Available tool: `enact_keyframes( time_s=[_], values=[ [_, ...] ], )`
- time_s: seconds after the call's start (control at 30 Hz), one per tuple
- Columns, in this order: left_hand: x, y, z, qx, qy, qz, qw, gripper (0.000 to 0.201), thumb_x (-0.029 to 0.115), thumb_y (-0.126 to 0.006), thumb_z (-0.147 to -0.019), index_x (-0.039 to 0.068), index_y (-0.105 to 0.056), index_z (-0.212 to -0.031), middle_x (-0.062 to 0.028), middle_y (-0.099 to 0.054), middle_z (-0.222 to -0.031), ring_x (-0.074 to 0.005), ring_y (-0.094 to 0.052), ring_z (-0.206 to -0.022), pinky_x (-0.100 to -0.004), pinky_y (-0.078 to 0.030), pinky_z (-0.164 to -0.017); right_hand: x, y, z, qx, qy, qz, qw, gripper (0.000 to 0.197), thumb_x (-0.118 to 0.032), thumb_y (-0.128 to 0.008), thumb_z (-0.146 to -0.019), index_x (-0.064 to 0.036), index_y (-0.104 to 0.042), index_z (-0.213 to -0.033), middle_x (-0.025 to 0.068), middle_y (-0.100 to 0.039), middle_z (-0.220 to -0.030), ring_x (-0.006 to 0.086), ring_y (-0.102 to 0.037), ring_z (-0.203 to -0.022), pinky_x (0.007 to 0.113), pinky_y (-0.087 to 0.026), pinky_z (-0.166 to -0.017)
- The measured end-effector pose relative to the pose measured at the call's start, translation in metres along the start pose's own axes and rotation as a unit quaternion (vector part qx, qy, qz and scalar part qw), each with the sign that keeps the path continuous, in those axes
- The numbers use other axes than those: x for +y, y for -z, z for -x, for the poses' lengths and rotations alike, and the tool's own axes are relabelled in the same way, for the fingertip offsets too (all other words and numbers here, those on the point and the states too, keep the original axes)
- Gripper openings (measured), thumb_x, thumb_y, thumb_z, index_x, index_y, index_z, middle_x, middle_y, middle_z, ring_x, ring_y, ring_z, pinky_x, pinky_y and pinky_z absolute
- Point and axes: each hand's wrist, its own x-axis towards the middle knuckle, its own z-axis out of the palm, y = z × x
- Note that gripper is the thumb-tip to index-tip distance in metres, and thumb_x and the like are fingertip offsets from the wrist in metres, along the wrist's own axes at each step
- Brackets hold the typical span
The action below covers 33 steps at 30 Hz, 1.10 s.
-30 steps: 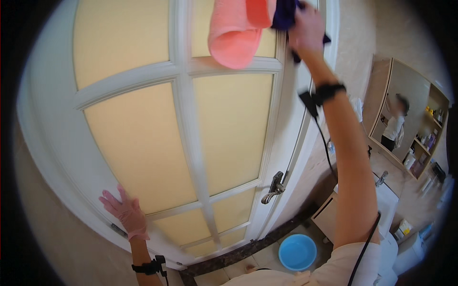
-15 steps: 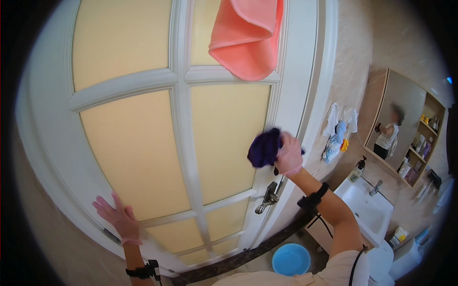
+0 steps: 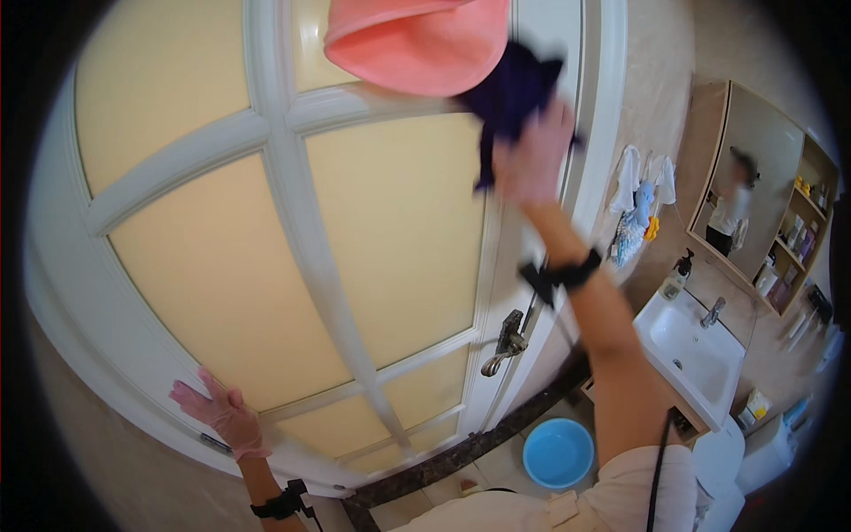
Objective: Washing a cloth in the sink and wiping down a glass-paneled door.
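Near me, a blue basin (image 3: pixel 558 452) sits on the floor by the white sink (image 3: pixel 696 350). My left hand (image 3: pixel 217 412), gloved and spread flat, presses the white door (image 3: pixel 292 222) at its lower left edge. Higher and farther right, my right hand (image 3: pixel 532 160) grips a dark purple cloth (image 3: pixel 510 93) against the door's frame, just below a pink towel (image 3: pixel 421 44) draped over the top.

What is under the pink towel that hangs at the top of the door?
Under the pink towel show the white door crossbar and a frosted pane. The right hand presses a dark purple cloth at its lower right edge. What the towel itself covers cannot be seen.
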Motion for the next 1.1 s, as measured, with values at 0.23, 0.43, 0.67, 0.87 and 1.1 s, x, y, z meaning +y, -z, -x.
enact_keyframes(
  time_s=[0.23, 0.43, 0.67, 0.87, 1.1],
  values=[
    [0.01, -0.003, -0.006, -0.044, 0.026, 0.01, 0.999, 0.063, 0.009, -0.046, -0.085, 0.019, -0.02, -0.141, -0.0256, -0.006, -0.144, -0.0465, -0.001, -0.132, -0.0578, -0.007, -0.103, 0.024, 0.064, 0.174, -0.327, 0.081, -0.034, 0.941, 0.041, -0.007, -0.063, -0.057, -0.0032, -0.058, -0.098, 0.0153, -0.054, -0.094, 0.0351, -0.053, -0.088, 0.044, -0.045, -0.071],
    [0.009, -0.001, -0.004, -0.011, 0.005, -0.001, 1.0, 0.063, 0.008, -0.047, -0.084, 0.018, -0.021, -0.141, -0.0244, -0.004, -0.145, -0.0445, -0.002, -0.133, -0.0558, -0.007, -0.104, 0.015, 0.042, 0.012, -0.067, -0.08, -0.033, 0.994, 0.044, -0.01, -0.063, -0.06, -0.0129, -0.06, -0.103, 0.0193, -0.052, -0.106, 0.0379, -0.047, -0.102, 0.042, -0.044, -0.084],
    [0.005, 0.003, -0.002, -0.024, 0.035, 0.005, 0.999, 0.059, 0.015, -0.048, -0.087, 0.019, -0.022, -0.14, -0.0251, -0.006, -0.144, -0.0465, -0.004, -0.131, -0.0551, -0.01, -0.103, -0.015, 0.06, 0.158, -0.237, -0.025, -0.042, 0.97, 0.06, -0.009, -0.068, -0.053, -0.0008, -0.052, -0.11, 0.023, -0.047, -0.11, 0.0422, -0.045, -0.1, 0.048, -0.04, -0.084],
    [0.017, 0.008, -0.007, -0.046, 0.036, 0.02, 0.998, 0.057, 0.02, -0.047, -0.089, 0.019, -0.022, -0.141, -0.0248, -0.005, -0.144, -0.0472, -0.005, -0.131, -0.0559, -0.01, -0.103, 0.013, 0.091, 0.197, -0.555, -0.009, -0.021, 0.832, 0.036, -0.011, -0.061, -0.068, -0.0041, -0.058, -0.103, 0.0189, -0.053, -0.101, 0.0339, -0.055, -0.093, 0.04, -0.047, -0.077],
    [0.024, 0.006, -0.001, -0.018, 0.048, 0.034, 0.998, 0.055, 0.028, -0.044, -0.091, 0.017, -0.022, -0.14, -0.0245, -0.005, -0.144, -0.0463, -0.004, -0.131, -0.0551, -0.01, -0.104, -0.001, 0.016, 0.051, -0.019, -0.08, -0.125, 0.989, 0.039, -0.011, -0.066, -0.056, -0.009, -0.063, -0.094, 0.0187, -0.049, -0.113, 0.0394, -0.042, -0.105, 0.046, -0.036, -0.088]
  ],
)
